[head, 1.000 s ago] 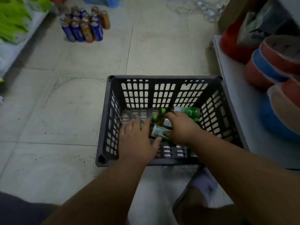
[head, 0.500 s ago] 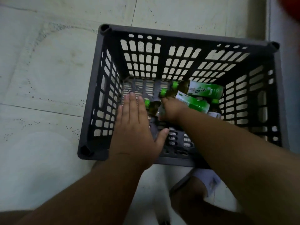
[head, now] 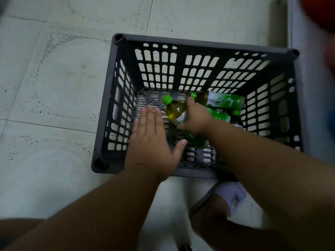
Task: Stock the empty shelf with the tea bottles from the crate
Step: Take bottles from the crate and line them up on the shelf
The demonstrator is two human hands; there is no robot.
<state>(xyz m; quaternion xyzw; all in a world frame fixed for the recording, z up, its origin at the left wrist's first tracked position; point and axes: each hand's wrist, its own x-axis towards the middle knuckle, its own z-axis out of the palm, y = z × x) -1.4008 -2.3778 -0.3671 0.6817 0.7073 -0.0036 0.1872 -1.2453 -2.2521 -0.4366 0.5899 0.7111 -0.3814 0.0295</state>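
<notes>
- here, deep in the crate (head: pixel 116 98), right hand (head: pixel 196 120) curled round a bottle (head: pixel 175 110), fingers wrapped over its body, green cap pointing up and left, amber tea showing at the shoulder.
- lifted at the neck end, seemingly, so as to clear the other bottles (head: pixel 224 103) lying on their sides along the far right of the crate floor.
- left hand (head: pixel 150 136) flat and spread, fingers straight, thumb out, holding nothing; hovering or resting just left of the held bottle, probably ready to steady it or take a second one. contact with the crate floor not clear from this angle.
- only a few bottles left, bunched toward the right wall; exact count hidden under the right wrist.
- crate standing on the tiled floor (head: pixel 54 87), hard against a pale upright edge (head: pixel 291 22) on the right, likely the shelf unit, which would keep the carry short. shelf surface itself out of view.
- judged step: picking up, not yet placing.
- likely next: lift straight up past the rim, minding the slotted walls.
- sandalled foot (head: pixel 232 196) planted just below the near wall.
</notes>
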